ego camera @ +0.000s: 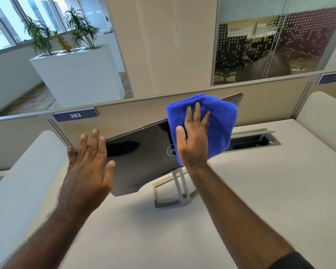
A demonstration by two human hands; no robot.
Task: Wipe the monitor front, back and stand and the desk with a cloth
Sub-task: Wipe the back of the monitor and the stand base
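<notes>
A monitor (144, 158) stands on the pale desk (260, 191) with its glossy black back and round logo turned toward me. Its silver stand (175, 193) rests on the desk below it. My right hand (194, 140) lies flat on a folded blue cloth (219, 123), pressing it against the right part of the monitor's back near the top edge. My left hand (89, 160) is spread open against the monitor's left end, fingers over the top edge. The screen side is hidden from me.
A grey partition (124, 117) with a label reading 383 runs behind the desk. An open cable slot (254, 140) sits in the desk at the right. Rounded white dividers (17, 181) flank the desk. A white planter (76, 72) stands beyond the partition.
</notes>
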